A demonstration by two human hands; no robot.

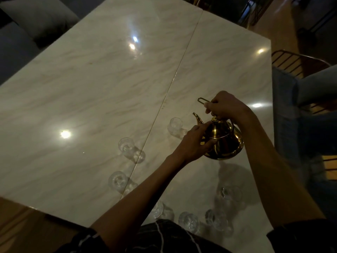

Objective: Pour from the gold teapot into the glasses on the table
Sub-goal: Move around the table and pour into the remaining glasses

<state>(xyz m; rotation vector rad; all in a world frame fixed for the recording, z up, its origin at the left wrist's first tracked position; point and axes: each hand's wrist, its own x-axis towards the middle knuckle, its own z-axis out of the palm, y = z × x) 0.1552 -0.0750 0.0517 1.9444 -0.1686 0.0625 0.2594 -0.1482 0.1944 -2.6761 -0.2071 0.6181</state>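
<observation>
The teapot [223, 141] hangs above the table [91, 88], right of its centre seam and clear of the marble, judging by the shadow on the surface below it. The right hand [226, 106] is closed around the wire handle [203, 100] over the lid, carrying the weight from above, which leaves the pot free to swing forward. The left hand [193, 143] curls against the pot's left side near the lid, fingers wrapped on the body, probably to steady it and guide the tilt so the stream stays narrow. The spout [197, 118] points away and to the left, toward the far glass [176, 126], which stands just beyond the left hand; that looks like the one about to be filled. No stream shows, and in this dim light I cannot tell whether any glass holds liquid. The other glasses lie in a loose ring: one [127, 147] on the seam's left, another [117, 179] nearer, and several [187, 220] along the near edge. The pot is polished gold metal, round-bellied, with a domed, knobbed lid and a slim curved spout.
</observation>
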